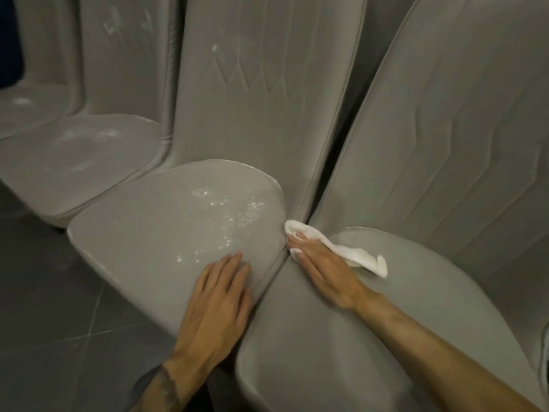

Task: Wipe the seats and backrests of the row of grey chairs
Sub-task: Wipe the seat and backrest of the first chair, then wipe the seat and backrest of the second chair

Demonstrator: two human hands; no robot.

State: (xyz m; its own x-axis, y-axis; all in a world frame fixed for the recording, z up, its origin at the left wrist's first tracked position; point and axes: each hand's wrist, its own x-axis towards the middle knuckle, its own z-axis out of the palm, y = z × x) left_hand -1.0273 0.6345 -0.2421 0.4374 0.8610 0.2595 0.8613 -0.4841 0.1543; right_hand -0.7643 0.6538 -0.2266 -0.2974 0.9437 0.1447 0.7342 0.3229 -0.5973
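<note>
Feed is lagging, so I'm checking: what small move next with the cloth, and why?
Probably slide the right hand and white cloth left onto the middle seat: white specks cover it, while the right seat under the cloth looks clean.

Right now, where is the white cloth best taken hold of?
Probably its loose tail, from the right: that end of the white cloth lies rumpled and free on the seat, while the right hand presses flat on its middle.

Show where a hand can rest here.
Free: the right seat, near its front edge, below the right hand and white cloth. The middle seat is speckled white beyond the left hand. Crowded: the gap between the seats.
</note>
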